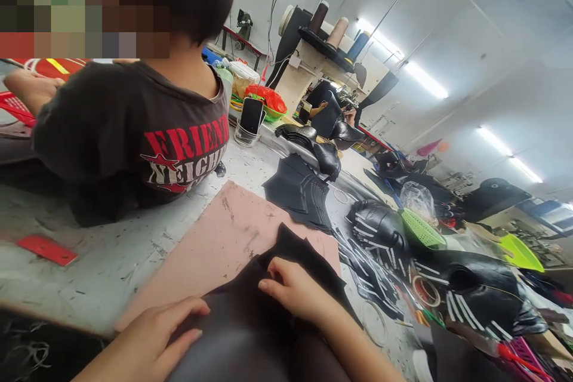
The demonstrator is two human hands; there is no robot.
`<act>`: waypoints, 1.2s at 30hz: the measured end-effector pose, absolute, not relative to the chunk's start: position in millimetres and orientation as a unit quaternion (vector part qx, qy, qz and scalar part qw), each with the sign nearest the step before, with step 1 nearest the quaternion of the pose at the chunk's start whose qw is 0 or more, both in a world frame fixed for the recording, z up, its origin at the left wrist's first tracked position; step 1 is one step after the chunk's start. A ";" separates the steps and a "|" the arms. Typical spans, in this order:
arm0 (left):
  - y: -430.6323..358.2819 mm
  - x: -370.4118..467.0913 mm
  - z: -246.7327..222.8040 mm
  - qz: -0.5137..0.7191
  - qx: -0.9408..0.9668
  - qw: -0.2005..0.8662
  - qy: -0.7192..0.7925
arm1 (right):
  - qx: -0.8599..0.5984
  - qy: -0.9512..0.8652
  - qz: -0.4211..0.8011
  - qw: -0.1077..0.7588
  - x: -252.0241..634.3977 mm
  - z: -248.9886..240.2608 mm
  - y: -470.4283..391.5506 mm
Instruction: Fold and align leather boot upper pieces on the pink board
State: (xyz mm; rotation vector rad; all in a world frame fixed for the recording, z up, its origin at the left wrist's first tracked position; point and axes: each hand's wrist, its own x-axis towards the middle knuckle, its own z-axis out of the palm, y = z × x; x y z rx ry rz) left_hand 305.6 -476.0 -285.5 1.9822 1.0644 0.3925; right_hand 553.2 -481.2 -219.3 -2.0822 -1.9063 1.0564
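A large sheet of black leather [233, 322] with a jagged far edge lies in front of me, partly over a pink board [215, 239]. At the sheet's left edge is my left hand [165, 328], its thumb and forefinger apart and nothing visible between them. My right hand [295, 286] rests on the sheet's upper part, fingers curled in and thumb close to the forefinger, on what looks like a fold of the leather. Its other fingertips are hidden. Beyond the board lies a stack of cut black leather pieces [299, 191].
A person in a dark shirt [147, 131] sits at the table's left, near a red flat piece [47, 249]. A phone stands in a clear cup [248, 125]. A sewing machine [308, 65] is behind. Black pieces with white strips [380, 230], tape rolls [425, 291] and a green basket [421, 228] crowd the right.
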 end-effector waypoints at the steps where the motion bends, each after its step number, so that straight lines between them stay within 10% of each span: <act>1: -476.5 304.4 -287.4 0.157 0.787 0.414 0.431 | -0.685 -0.634 0.355 0.049 553.5 -215.2 -481.2; 36: -501.0 313.6 -280.4 0.358 0.818 0.202 0.403 | -0.707 -0.562 0.429 -0.027 565.8 -213.3 -444.3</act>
